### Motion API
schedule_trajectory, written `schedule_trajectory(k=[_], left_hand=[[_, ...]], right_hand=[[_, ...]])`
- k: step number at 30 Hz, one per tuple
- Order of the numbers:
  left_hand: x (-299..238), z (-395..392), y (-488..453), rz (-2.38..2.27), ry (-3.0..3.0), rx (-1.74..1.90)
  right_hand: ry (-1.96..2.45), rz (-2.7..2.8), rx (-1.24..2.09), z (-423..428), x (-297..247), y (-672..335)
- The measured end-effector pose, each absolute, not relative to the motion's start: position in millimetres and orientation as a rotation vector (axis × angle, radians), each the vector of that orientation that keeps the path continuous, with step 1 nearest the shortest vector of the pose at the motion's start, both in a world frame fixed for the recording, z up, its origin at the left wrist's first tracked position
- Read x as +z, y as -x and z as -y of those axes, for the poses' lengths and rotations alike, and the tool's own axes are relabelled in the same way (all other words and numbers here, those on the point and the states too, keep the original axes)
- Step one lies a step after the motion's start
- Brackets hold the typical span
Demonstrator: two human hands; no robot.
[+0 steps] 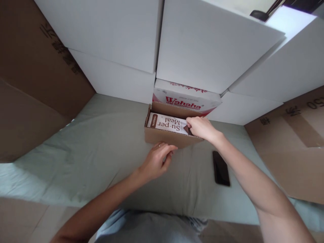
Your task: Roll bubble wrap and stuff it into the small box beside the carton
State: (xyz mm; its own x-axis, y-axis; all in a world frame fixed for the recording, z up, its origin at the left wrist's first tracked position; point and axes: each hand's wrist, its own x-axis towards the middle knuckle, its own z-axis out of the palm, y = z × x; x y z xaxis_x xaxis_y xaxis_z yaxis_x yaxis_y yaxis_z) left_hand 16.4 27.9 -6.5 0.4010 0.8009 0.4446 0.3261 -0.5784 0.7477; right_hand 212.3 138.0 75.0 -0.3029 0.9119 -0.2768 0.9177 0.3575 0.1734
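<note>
A small open-topped cardboard box [167, 135] stands on the green cloth. Inside it sits a white carton [164, 123] with brown print reading "Su-per Meal", upside down from my view. My right hand [199, 127] is closed at the carton's right end, its fingertips tucked down at the box's rim and partly hidden. Just in front of the box's near wall is my left hand [159, 158], fingers loosely bent and the thumb a little apart. Nothing shows in it, and a ring is on one finger.
A "Wahaha" box [186, 96] stands directly behind, under stacked white boxes [202, 44]. Large brown cartons flank the green cloth [113, 135] at left [32, 84] and right [291, 145]. A black phone [221, 168] lies near my right forearm.
</note>
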Motion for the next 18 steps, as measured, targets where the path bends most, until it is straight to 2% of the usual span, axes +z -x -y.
schedule_trajectory(k=[7,18], left_hand=[[-3.9,-30.8,-16.5,-0.966,-1.999,1.206],[-2.7,-43.4,-25.0,-1.043,-2.057,1.097]], right_hand=[[-1.626,-2.547,0.064,-125.7,81.3,-219.3],[-1.844,-3.007,0.800,-88.8,108.3,-241.8]])
